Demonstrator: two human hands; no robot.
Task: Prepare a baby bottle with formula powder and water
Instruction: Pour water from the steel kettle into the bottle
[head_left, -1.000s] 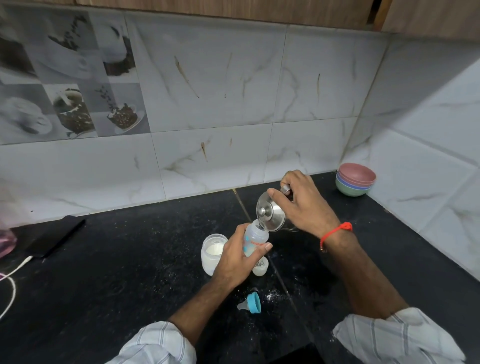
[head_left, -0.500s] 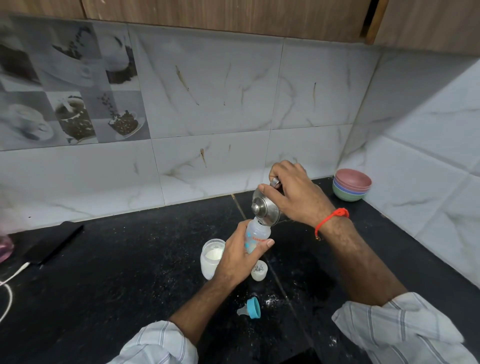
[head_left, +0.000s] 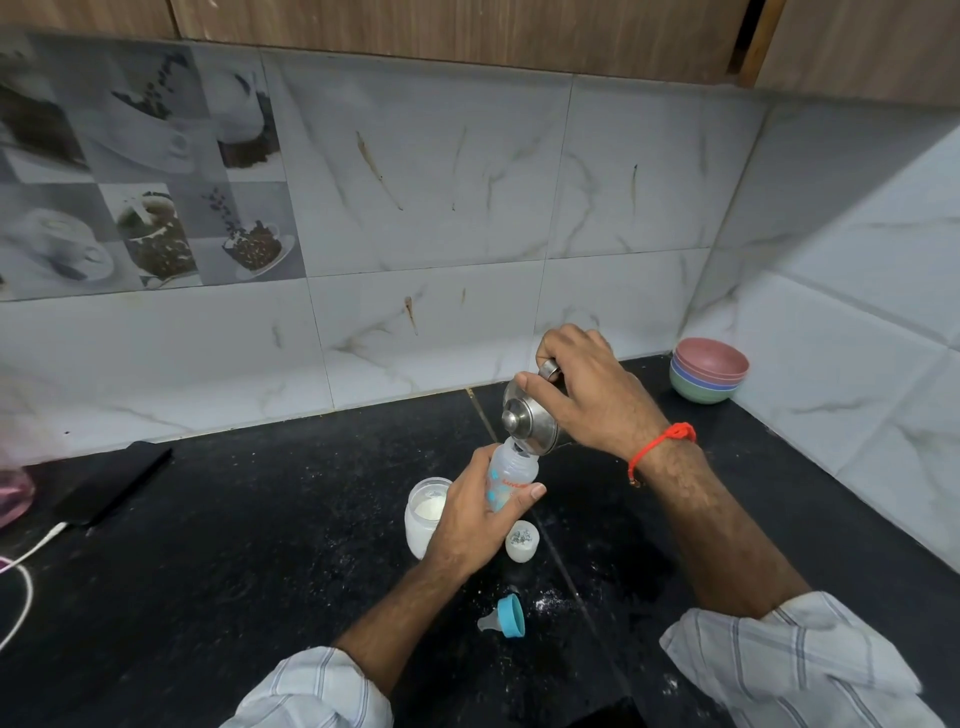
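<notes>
At the centre of the black desk (head_left: 260, 519), the left hand (head_left: 470, 514) grips the open baby bottle (head_left: 511, 475) while the right hand (head_left: 587, 395) grips a tilted steel jug (head_left: 530, 421) at its mouth, apparently mid-pour; the teat cap (head_left: 506, 617) lies unfitted at 6 o'clock, the powder jar (head_left: 423, 514) at 9 o'clock.

A black speckled stone counter (head_left: 218, 519) runs into a corner walled in pale marble-look tiles (head_left: 467, 197). A panel of printed coffee-cup tiles (head_left: 140, 176) fills the upper left of the back wall, beneath a row of wood-grain cabinets (head_left: 467, 26). The light is dim and even, with white specks dusting the dark countertop.
</notes>
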